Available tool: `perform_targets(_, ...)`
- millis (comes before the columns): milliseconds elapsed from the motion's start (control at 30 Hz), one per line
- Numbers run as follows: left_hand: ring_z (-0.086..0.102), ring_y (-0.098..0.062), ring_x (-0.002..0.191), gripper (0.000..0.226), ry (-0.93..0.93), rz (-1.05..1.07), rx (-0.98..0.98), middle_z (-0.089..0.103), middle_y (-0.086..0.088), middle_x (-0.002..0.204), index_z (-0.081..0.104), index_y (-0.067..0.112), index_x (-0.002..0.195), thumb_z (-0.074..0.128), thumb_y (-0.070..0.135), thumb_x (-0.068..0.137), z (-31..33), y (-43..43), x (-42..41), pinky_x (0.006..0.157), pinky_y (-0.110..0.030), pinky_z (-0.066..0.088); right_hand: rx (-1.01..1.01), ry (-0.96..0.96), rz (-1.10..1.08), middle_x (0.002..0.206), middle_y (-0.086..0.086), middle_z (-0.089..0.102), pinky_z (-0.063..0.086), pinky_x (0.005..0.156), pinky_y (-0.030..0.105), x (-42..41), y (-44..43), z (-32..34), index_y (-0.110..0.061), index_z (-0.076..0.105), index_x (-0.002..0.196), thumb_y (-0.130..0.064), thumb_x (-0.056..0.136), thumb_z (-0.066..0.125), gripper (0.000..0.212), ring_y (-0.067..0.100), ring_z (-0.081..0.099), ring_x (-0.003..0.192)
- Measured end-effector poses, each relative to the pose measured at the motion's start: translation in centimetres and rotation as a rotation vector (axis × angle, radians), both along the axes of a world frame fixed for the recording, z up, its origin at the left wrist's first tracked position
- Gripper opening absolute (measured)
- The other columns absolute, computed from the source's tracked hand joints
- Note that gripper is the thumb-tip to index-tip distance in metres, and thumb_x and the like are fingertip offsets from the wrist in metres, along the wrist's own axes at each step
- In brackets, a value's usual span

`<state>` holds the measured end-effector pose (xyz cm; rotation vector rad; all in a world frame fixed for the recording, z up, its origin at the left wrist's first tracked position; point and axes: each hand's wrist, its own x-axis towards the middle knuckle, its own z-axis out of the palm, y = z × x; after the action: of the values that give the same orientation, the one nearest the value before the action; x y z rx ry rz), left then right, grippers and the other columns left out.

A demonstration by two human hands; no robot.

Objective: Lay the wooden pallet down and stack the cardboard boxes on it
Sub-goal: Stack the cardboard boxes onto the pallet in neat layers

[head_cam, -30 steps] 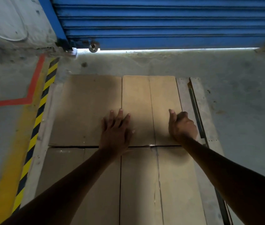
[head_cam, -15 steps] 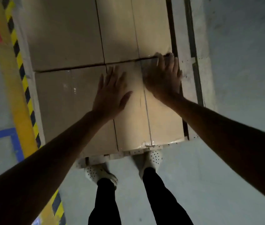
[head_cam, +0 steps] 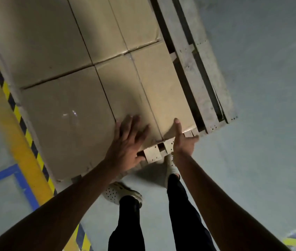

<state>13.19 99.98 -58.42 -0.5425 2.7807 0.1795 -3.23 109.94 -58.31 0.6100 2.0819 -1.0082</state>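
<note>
Several brown cardboard boxes lie flat, edge to edge, on the wooden pallet [head_cam: 203,73], whose grey slats show bare along its right side. My left hand [head_cam: 127,142] rests palm down with spread fingers on the near edge of the near right box [head_cam: 154,91]. My right hand [head_cam: 181,144] is at that box's near right corner, thumb on top and fingers stretched along its front face. Neither hand holds anything. A taped box [head_cam: 65,120] lies to the left, with the far boxes [head_cam: 34,42] beyond it.
Yellow-and-black hazard tape [head_cam: 22,122] runs along the pallet's left side, with blue floor tape [head_cam: 22,180] beside it. My feet in white clogs [head_cam: 118,192] stand at the pallet's near edge. Grey concrete floor [head_cam: 261,160] spreads to the right.
Both hands slid back from the middle of the stack to the near edge of the near right box. The view tilted down and the shutter door left the frame.
</note>
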Motion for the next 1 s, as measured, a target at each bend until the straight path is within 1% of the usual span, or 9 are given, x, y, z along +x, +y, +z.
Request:
perform_targets(133,0.007,-0.049,0.148,0.1,0.066,-0.006,-0.039,0.008,-0.022,0.164,0.013,0.022,0.158,0.068,0.04,0.076,-0.5,-0.4,0.5,0.111,-0.072,0.013,-0.361,-0.386,-0.19,0.135,0.016,0.051,0.057,0.082,0.052,2.3,-0.4,-0.3,-0.024,0.04,0.143,-0.08,0.08,0.052,0.085,0.044,0.056,0.119)
perform_targets(267,0.011,-0.048,0.148,0.097,0.082,0.005,-0.057,0.012,-0.021,0.163,0.016,0.022,0.158,0.068,0.038,0.078,-0.7,-0.3,0.3,0.112,-0.071,0.013,-0.498,-0.405,-0.237,0.127,0.02,0.058,0.055,0.09,0.06,3.3,-1.4,-0.6,-0.023,0.046,0.133,-0.077,0.083,0.052,0.074,0.043,0.059,0.113)
perform_targets(433,0.012,-0.046,0.148,0.108,0.112,0.015,-0.055,0.011,-0.019,0.164,0.016,0.024,0.158,0.077,0.045,0.071,-1.1,-0.6,0.2,0.112,-0.07,0.014,-0.486,-0.418,-0.161,0.132,0.02,0.057,0.055,0.088,0.061,3.5,-1.9,-0.9,-0.024,0.045,0.14,-0.091,0.043,0.069,0.12,0.044,0.059,0.115)
perform_targets(567,0.004,-0.045,0.15,0.114,0.099,0.044,-0.022,0.005,-0.017,0.165,0.014,0.025,0.158,0.077,0.053,0.068,-1.1,-0.4,0.2,0.114,-0.069,0.009,-0.484,-0.439,-0.158,0.136,0.022,0.057,0.053,0.089,0.065,3.2,-1.3,-2.0,-0.022,0.046,0.141,-0.09,0.045,0.072,0.121,0.046,0.06,0.116)
perform_targets(633,0.0,-0.045,0.15,0.122,0.072,0.047,0.011,0.002,-0.018,0.165,0.012,0.025,0.158,0.081,0.055,0.062,-0.5,-0.2,0.3,0.113,-0.071,0.01,-0.508,-0.482,-0.137,0.139,0.022,0.055,0.05,0.095,0.065,3.3,-1.0,-1.9,-0.025,0.049,0.141,-0.088,0.051,0.073,0.113,0.046,0.058,0.12)
perform_targets(767,0.002,-0.043,0.15,0.122,0.075,0.108,0.048,0.005,-0.02,0.164,0.017,0.02,0.158,0.079,0.062,0.062,1.0,-0.6,2.5,0.111,-0.071,0.02,-0.453,-0.505,-0.043,0.138,0.019,0.056,0.052,0.094,0.05,5.7,-0.7,0.8,-0.024,0.047,0.143,-0.078,0.065,0.064,0.097,0.04,0.057,0.121)
perform_targets(833,0.003,-0.044,0.15,0.119,0.071,0.168,0.054,0.01,-0.021,0.164,0.021,0.018,0.157,0.081,0.055,0.061,1.6,-0.7,4.7,0.114,-0.07,0.017,-0.416,-0.56,0.011,0.144,0.021,0.05,0.047,0.103,0.053,7.8,-0.7,2.0,-0.022,0.043,0.145,-0.068,0.079,0.06,0.082,0.041,0.052,0.127)
perform_targets(933,0.004,-0.048,0.149,0.116,0.017,0.23,0.044,0.005,-0.022,0.164,0.02,0.013,0.157,0.08,0.047,0.064,1.6,-1.1,8.8,0.115,-0.067,0.017,-0.397,-0.646,0.134,0.14,0.022,0.052,0.046,0.104,0.05,11.7,-1.7,3.6,-0.025,0.059,0.119,-0.054,0.081,0.063,0.048,0.044,0.046,0.134)
perform_targets(1000,0.01,-0.049,0.148,0.108,0.002,0.282,0.051,0.01,-0.023,0.163,0.02,0.009,0.156,0.076,0.045,0.07,1.2,-1.8,11.2,0.114,-0.067,0.02,-0.466,-0.662,0.213,0.128,0.017,0.062,0.05,0.095,0.043,14.0,-2.8,3.5,-0.029,0.068,0.117,-0.048,0.079,0.068,0.043,0.037,0.055,0.124)
